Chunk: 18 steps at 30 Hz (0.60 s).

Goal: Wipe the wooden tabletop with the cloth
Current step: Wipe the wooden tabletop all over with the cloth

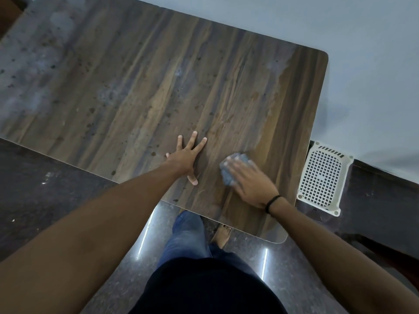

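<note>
The wooden tabletop (158,87) fills most of the head view; it is dusty and speckled with dark spots, greyest at the far left. A cleaner, browner strip runs along its right side. My right hand (251,180) lies flat on a crumpled blue-grey cloth (229,171) and presses it on the tabletop near the front right corner; the fingers look blurred. My left hand (187,158) rests flat on the wood just left of the cloth, fingers spread.
A white perforated plastic basket (323,177) leans on the dark floor right of the table, by the pale wall (340,26). My legs and a bare foot (223,234) stand at the table's front edge on polished dark floor (45,191).
</note>
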Motion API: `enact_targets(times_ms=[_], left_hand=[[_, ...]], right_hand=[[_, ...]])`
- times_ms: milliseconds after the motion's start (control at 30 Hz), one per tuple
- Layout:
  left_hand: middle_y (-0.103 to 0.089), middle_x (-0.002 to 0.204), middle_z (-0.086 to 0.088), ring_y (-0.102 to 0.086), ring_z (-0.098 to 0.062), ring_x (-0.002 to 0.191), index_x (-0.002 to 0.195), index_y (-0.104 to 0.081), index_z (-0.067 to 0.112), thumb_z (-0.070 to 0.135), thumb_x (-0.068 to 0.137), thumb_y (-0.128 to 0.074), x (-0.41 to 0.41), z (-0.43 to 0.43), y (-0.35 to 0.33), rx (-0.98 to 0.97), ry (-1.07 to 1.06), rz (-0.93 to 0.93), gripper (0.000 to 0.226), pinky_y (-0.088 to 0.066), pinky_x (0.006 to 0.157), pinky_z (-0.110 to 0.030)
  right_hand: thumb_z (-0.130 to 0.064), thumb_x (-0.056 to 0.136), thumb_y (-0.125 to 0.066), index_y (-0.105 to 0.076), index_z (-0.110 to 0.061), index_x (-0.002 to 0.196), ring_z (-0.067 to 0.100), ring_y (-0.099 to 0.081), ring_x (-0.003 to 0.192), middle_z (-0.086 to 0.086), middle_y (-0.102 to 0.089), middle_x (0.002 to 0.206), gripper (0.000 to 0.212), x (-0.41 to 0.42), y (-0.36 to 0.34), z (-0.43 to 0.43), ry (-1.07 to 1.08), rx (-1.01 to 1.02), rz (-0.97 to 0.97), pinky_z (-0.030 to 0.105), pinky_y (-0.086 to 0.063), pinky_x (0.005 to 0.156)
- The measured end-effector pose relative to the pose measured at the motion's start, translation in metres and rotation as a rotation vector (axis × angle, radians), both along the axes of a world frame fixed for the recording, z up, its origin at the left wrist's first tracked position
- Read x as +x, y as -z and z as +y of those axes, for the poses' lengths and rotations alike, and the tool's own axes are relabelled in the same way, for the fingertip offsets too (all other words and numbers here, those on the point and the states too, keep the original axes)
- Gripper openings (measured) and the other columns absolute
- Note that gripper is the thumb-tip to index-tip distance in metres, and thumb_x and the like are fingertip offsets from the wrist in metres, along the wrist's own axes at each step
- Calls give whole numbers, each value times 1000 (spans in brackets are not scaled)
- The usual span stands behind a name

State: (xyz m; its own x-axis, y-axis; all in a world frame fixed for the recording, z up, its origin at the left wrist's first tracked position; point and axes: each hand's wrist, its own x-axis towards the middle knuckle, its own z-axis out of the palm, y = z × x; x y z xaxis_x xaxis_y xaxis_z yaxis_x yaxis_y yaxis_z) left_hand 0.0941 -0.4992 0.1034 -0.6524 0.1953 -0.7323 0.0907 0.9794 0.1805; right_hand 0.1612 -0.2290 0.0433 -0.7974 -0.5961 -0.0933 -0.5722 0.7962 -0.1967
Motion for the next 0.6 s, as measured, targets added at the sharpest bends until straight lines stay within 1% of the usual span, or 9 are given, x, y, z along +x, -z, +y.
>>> enact_targets(times_ms=[100, 133, 167, 267, 300, 333, 433, 467, 600], left_hand=[[42, 155, 11, 29, -39, 146, 152, 23, 45, 34, 56, -97, -1, 0, -1, 1, 1, -12, 154, -24, 102, -81], [43, 155, 11, 29, -39, 146, 151, 24, 45, 33, 56, -97, 0, 0, -1, 3, 0, -15, 154, -23, 102, -81], [43, 155, 11, 30, -39, 146, 151, 24, 45, 33, 56, -97, 0, 0, -1, 1, 0, -17, 154, -23, 103, -81], [44, 154, 11, 30, -39, 146, 151, 25, 45, 34, 56, -97, -1, 1, 0, -5, 0, -18, 155, -23, 102, -81], [43, 154, 11, 30, -39, 146, 151, 24, 46, 33, 55, -97, -1, 1, 0, -4, -1, -19, 155, -23, 102, -81], [43, 155, 11, 30, -39, 146, 151, 24, 46, 33, 55, -97, -1, 1, -1, -2, -3, -19, 155, -24, 101, -82], [43, 155, 11, 30, -39, 146, 151, 24, 46, 31, 56, -97, -1, 0, -1, 3, 0, -18, 154, -24, 101, -82], [43, 155, 12, 30, -39, 146, 151, 24, 46, 32, 56, -97, -2, 0, -1, 4, -2, -19, 155, -24, 101, -82], [43, 154, 12, 29, -40, 146, 151, 24, 45, 32, 56, -97, -1, 2, 0, -8, -2, -16, 155, -24, 102, -81]], right_hand=[[-40, 107, -29, -16, -19, 163, 22, -5, 157, 4, -13, 170, 60, -27, -4, -2, 651, -67, -73, 55, -13, 125], [-40, 107, -29, -17, -17, 162, 24, -5, 157, 6, -13, 170, 61, -26, -6, -16, 751, -63, -67, 54, -11, 125], [-41, 106, -30, -18, -17, 162, 26, -7, 157, 8, -14, 169, 62, -20, -5, -30, 710, -67, -51, 54, -12, 125], [-44, 107, -35, -19, -23, 162, 19, -7, 157, 0, -15, 169, 61, 19, 1, -37, 142, -59, -21, 52, -19, 124], [-45, 107, -36, -18, -26, 162, 15, -5, 157, -4, -14, 169, 61, 23, 2, -26, 64, -39, -23, 51, -20, 123], [-45, 107, -36, -18, -27, 162, 13, -4, 156, -6, -12, 169, 61, 24, 2, -17, 106, -24, -30, 52, -19, 123], [-44, 107, -35, -19, -23, 162, 19, -6, 157, 0, -15, 169, 62, 24, -1, -28, 558, -11, -44, 53, -12, 126], [-45, 106, -34, -18, -22, 162, 21, -6, 157, 3, -14, 169, 62, 30, -1, -44, 576, -16, -57, 52, -10, 126], [-46, 106, -35, -18, -26, 162, 19, -9, 157, -1, -9, 169, 62, 81, 5, -60, 66, -53, -48, 53, -23, 123]])
